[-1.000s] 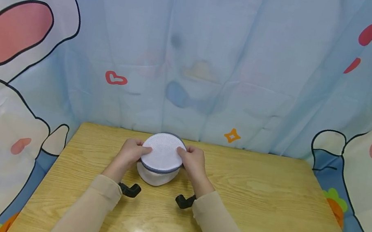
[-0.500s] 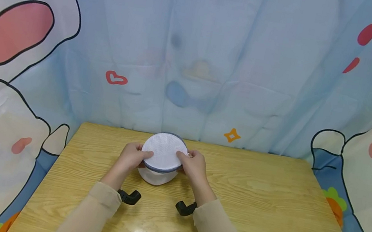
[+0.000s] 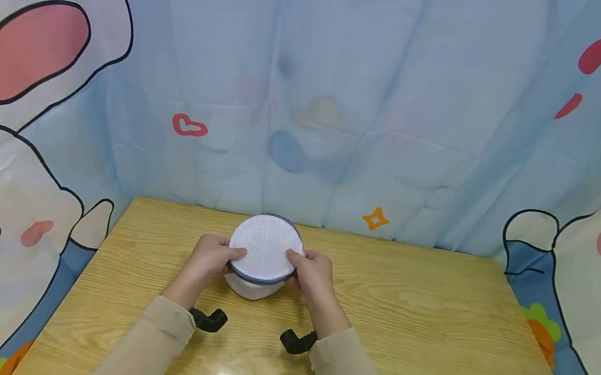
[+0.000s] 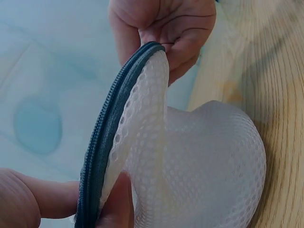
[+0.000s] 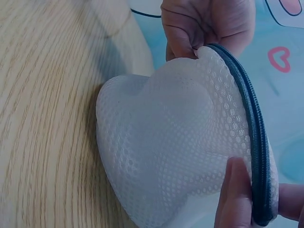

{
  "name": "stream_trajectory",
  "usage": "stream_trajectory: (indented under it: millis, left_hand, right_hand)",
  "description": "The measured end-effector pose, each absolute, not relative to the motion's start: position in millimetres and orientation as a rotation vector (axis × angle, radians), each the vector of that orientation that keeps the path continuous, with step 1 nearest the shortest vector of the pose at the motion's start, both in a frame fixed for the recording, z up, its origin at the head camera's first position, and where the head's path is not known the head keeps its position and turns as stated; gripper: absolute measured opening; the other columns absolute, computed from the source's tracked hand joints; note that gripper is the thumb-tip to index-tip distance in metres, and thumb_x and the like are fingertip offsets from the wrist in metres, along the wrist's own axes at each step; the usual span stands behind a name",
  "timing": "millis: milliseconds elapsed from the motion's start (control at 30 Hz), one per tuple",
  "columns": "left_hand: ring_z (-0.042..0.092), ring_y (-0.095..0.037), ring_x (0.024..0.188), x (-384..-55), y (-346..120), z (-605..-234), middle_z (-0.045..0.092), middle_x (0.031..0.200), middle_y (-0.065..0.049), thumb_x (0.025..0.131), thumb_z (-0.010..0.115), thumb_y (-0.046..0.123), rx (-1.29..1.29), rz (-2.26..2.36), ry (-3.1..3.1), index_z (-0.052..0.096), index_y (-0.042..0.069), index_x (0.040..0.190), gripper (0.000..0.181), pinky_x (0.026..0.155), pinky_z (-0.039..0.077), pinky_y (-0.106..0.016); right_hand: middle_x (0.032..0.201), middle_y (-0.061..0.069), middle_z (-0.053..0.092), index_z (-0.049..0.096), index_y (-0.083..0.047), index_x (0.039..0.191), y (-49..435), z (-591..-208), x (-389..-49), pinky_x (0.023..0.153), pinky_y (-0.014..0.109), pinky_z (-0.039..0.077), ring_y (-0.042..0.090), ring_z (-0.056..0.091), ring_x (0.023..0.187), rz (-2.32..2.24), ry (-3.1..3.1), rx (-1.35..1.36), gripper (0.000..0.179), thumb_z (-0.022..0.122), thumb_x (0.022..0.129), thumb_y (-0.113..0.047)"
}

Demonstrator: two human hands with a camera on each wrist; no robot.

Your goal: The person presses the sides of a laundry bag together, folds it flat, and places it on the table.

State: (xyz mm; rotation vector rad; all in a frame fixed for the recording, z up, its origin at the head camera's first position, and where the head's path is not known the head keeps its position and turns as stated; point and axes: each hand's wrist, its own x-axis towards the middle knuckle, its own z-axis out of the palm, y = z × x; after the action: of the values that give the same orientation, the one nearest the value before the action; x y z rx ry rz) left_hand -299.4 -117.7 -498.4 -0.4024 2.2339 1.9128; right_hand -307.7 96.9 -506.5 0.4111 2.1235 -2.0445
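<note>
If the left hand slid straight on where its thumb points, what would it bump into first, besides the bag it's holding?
Probably the right hand, pinching the opposite edge of the white bag. From above, the left hand points its thumb across the bag toward it; depth is unclear.

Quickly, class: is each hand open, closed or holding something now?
Left hand: pinching one side of the mesh bag.
Right hand: pinching its opposite side.
</note>
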Motion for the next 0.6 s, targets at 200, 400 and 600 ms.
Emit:
stream_trajectory:
  millis: [200, 400, 600]
  left_hand:
    - [0.073, -0.013, 0.078, -301.6, -118.5, -500.0, 0.077, 0.107, -0.021, 0.099, 0.076, 0.008, -0.416, 1.924, 2.222, 0.074, -0.013, 0.117, 0.027, 0.076, 0.065, -0.028]
    - [0.073, -0.012, 0.076, -303.0, -119.3, -500.3, 0.076, 0.106, -0.020, 0.100, 0.075, 0.006, -0.434, 1.926, 2.191, 0.072, -0.013, 0.121, 0.029, 0.074, 0.065, -0.026]
    - [0.074, -0.012, 0.076, -302.9, -120.1, -499.1, 0.076, 0.109, -0.021, 0.100, 0.074, 0.005, -0.453, 1.910, 2.194, 0.071, -0.013, 0.121, 0.028, 0.071, 0.064, -0.025]
  right_hand:
    - [0.077, 0.004, 0.069, 0.073, 0.005, 0.111, 97.5, -506.9, -308.6, 0.061, 0.025, 0.054, 0.008, 0.060, 0.058, -2.081, 2.060, 0.411, 0.025, 0.072, 0.102, -0.018]
    - [0.077, 0.004, 0.068, 0.070, 0.005, 0.109, 97.7, -510.8, -311.7, 0.058, 0.023, 0.047, 0.008, 0.055, 0.057, -2.100, 1.988, 0.407, 0.021, 0.070, 0.103, -0.016]
    - [0.076, 0.003, 0.067, 0.069, 0.004, 0.107, 98.4, -510.9, -312.5, 0.057, 0.022, 0.045, 0.007, 0.054, 0.057, -2.103, 1.967, 0.391, 0.019, 0.070, 0.103, -0.014]
